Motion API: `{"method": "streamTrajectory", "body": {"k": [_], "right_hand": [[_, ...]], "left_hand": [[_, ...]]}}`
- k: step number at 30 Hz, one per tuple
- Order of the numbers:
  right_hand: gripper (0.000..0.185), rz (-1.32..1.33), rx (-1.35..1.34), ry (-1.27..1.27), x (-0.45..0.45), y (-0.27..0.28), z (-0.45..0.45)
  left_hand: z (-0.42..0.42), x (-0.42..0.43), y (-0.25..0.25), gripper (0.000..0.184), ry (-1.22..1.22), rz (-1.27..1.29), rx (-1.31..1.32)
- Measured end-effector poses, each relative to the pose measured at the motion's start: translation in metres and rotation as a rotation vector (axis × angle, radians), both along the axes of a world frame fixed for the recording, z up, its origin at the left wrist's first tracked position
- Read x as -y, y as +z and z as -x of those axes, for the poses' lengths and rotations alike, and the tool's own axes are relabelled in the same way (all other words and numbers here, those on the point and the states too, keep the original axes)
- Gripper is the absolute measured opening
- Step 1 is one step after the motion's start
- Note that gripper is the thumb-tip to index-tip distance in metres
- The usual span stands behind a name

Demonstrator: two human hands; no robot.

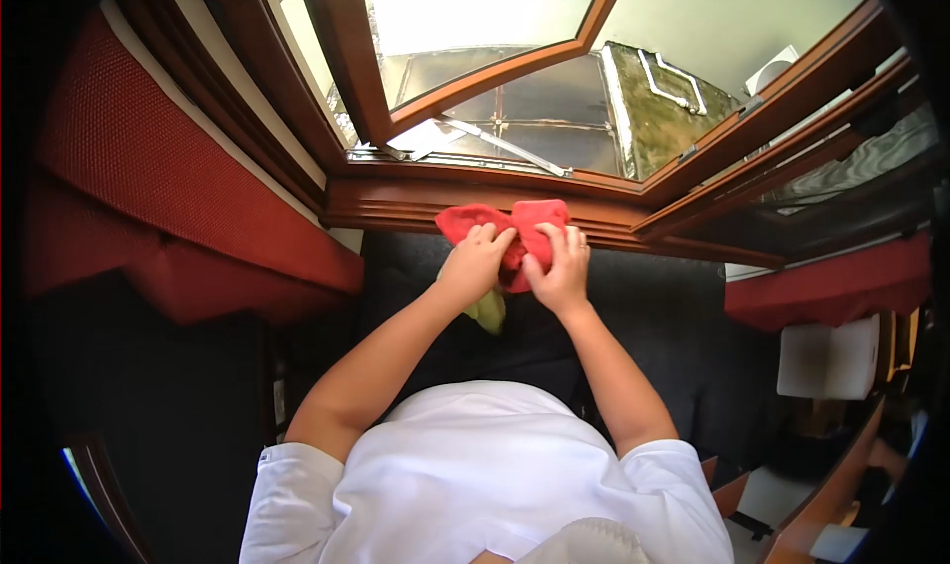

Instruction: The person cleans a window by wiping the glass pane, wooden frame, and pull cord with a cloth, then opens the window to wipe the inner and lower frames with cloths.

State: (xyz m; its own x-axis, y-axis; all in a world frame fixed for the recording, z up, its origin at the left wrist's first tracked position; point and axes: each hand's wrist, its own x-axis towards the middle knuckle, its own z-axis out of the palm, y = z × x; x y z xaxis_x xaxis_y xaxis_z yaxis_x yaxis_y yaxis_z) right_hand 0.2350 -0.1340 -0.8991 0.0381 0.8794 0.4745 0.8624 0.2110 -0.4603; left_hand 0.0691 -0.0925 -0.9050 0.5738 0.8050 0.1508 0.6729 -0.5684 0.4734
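A red cloth (539,214) is bunched between my two hands, just in front of the wooden window sill (396,200). My left hand (473,267) grips its left part, fingers curled into the fabric. On the other side my right hand (562,267), with a ring on one finger, holds the right part with the thumb pressed underneath. Below my left hand hangs a yellow-green piece of what looks like cloth (487,313); I cannot tell what holds it.
A brown-framed window (599,20) stands open ahead, with a metal stay arm (510,148) across its lower corner. Red curtains (188,183) hang at the left, and another red curtain (831,285) at the right. A white chair-like object (826,356) is at the right.
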Motion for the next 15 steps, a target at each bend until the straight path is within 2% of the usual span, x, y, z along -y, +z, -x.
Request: {"method": "streamTrajectory", "body": {"k": [2, 3, 6, 9, 12, 15], "right_hand": [[0.022, 0.056, -0.295, -0.025, 0.009, 0.000, -0.019], [0.012, 0.027, -0.238, -0.055, 0.017, 0.009, -0.025], [0.023, 0.111, -0.145, -0.125, 0.034, -0.004, -0.050], [0.032, 0.006, -0.066, -0.265, 0.033, -0.011, -0.071], [0.038, -0.064, 0.135, -0.429, 0.017, -0.021, -0.094], [0.037, 0.234, 0.154, -0.522, -0.001, -0.033, -0.105]], "left_hand": [[-0.005, 0.002, 0.005, 0.054, -0.064, 0.020, -0.075], [-0.005, 0.003, 0.006, 0.053, -0.111, 0.040, -0.114], [-0.014, 0.002, 0.011, 0.050, -0.168, 0.023, -0.169], [-0.032, 0.003, 0.014, 0.048, -0.151, -0.078, -0.123], [-0.052, -0.003, 0.005, 0.046, -0.121, -0.228, -0.113], [-0.069, -0.016, -0.006, 0.045, -0.082, -0.312, -0.195]]}}
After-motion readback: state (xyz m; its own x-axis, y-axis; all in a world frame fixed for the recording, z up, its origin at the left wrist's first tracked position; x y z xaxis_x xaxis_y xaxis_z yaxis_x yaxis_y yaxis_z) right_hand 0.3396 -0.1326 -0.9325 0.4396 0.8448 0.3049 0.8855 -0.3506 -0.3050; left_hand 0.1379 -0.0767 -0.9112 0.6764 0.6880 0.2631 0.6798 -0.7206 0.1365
